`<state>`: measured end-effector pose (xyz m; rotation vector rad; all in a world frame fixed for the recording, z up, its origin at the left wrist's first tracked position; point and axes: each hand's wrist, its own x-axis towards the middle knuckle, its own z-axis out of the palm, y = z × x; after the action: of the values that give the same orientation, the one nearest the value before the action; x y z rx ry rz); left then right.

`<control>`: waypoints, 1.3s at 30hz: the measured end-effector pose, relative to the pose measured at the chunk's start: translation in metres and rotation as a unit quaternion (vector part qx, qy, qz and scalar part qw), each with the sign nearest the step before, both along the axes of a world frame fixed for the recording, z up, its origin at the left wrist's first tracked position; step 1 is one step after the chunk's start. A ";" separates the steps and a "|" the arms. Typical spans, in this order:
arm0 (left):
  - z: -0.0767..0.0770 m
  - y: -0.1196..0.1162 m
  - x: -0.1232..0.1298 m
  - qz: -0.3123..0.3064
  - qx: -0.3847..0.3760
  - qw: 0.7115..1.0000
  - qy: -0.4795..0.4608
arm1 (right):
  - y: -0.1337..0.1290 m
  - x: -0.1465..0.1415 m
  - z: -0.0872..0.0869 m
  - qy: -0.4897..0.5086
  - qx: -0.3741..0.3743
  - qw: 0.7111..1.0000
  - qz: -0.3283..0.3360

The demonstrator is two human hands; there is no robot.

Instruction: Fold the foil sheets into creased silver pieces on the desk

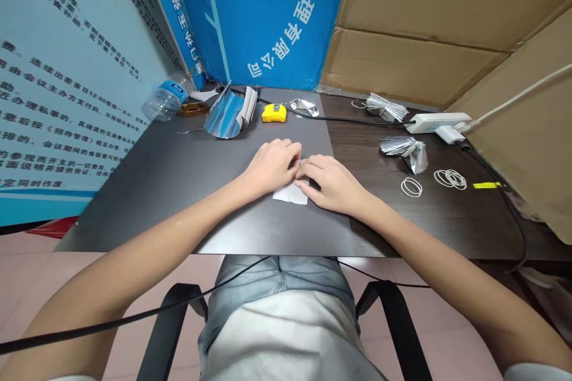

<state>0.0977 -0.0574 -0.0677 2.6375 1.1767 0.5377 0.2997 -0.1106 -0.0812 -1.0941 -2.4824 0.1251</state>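
Observation:
A small pale sheet [290, 194], perhaps folded paper or foil, lies on the grey mat in front of me, its near part showing below my fingers. My left hand [276, 164] is curled over its far left side, fingertips pressed together at its edge. From the right, my right hand [331, 183] closes on the same sheet, thumb beneath the bent fingers. The fingertips of both hands almost meet and hide the sheet's upper part. Just beyond them sit a yellow tape measure [274, 113] and a crumpled silver foil piece [304, 108].
A curled reflective sheet [226, 114] and a plastic bottle [166, 98] stand at the back left. On the right are pleated silver foil bundles [404, 147], white rubber bands [450, 179], a yellow strip [487, 185] and a power strip [440, 122]. Cardboard [424, 65] walls the back right.

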 end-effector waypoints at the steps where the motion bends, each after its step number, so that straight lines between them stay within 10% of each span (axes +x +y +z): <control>1: 0.000 0.000 0.000 0.000 0.003 1.000 0.001 | 0.000 0.000 0.000 -0.003 0.004 1.000 -0.003; 17: -0.003 -0.005 0.003 0.018 0.052 0.998 0.024 | -0.014 -0.006 0.003 0.041 0.000 0.995 0.091; 26: -0.007 0.012 -0.013 -0.022 -0.111 0.984 -0.139 | -0.016 -0.007 -0.002 0.059 0.015 0.994 0.093; 39: -0.001 0.010 -0.024 -0.124 0.022 0.992 0.015 | -0.018 -0.002 0.004 0.080 -0.051 0.990 0.105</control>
<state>0.0733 -0.0477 -0.0688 2.7826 0.8346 0.4840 0.2972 -0.1282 -0.0768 -0.8236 -2.4607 0.3900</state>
